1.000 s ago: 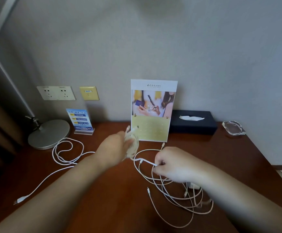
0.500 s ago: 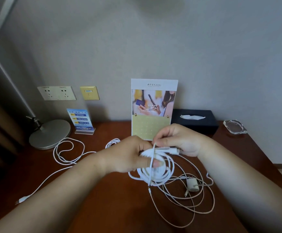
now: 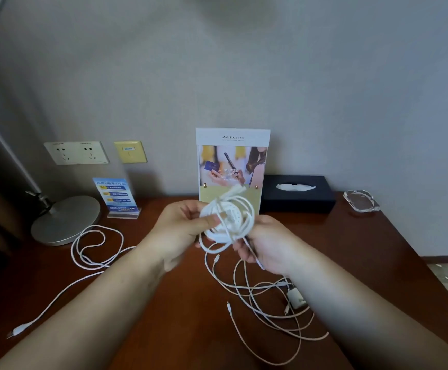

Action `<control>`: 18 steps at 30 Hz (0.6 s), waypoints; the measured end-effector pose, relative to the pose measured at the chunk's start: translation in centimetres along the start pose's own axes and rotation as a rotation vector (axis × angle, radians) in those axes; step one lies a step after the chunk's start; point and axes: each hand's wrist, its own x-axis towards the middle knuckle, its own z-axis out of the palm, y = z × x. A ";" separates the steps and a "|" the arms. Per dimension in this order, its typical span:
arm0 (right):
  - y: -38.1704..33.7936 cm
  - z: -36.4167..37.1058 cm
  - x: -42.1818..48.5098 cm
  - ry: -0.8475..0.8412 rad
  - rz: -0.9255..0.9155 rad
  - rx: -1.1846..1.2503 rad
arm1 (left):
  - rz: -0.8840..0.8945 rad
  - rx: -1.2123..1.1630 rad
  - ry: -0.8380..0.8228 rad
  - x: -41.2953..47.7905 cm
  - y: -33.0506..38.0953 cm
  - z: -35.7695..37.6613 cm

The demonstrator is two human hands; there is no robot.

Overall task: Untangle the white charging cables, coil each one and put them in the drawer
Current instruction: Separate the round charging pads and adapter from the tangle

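Observation:
A white cable wound into a coil (image 3: 229, 221) is held above the middle of the desk. My left hand (image 3: 182, 231) pinches the coil's left side between thumb and fingers. My right hand (image 3: 267, 244) grips the coil's lower right, with a loose end running through its fingers. Below it a tangle of white cables (image 3: 268, 303) with a small white adapter (image 3: 295, 299) lies on the desk. Another white cable (image 3: 94, 249) lies looped at the left, its plug near the front left. No drawer is visible.
The wooden desk (image 3: 191, 316) carries a lamp base (image 3: 66, 220) at the back left, a small blue sign (image 3: 116, 196), a tall card stand (image 3: 232, 166), a black tissue box (image 3: 296, 193) and a glass ashtray (image 3: 360, 200). Wall sockets (image 3: 76, 153) sit behind.
The cable went from a stretched strand to a wound coil. My right hand circled from the coil's top down to its lower right, and my left hand lifted the coil slightly.

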 end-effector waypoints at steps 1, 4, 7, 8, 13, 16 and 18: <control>0.0 0.4 -0.7 0.020 -0.018 -0.119 | -0.001 -0.012 0.090 0.1 0.0 0.1; -0.4 0.8 -1.9 -0.015 -0.021 -0.460 | 0.046 0.085 0.269 0.1 0.0 0.2; -0.7 0.9 -2.5 -0.059 0.047 -0.716 | 0.171 0.364 0.363 0.1 -0.6 0.0; -0.8 1.0 -2.8 -0.084 0.084 -0.769 | 0.233 0.510 0.382 0.2 -0.9 -0.2; -2.4 1.2 -3.9 -0.190 0.169 -1.089 | 0.367 1.024 0.248 0.7 -2.0 -1.5; -4.9 1.3 -4.5 -0.204 0.068 -1.297 | 0.337 1.206 0.007 0.2 -1.5 -1.3; -6.6 1.4 -4.8 -0.215 0.001 -1.315 | 0.320 1.236 -0.215 -0.5 -0.5 -0.6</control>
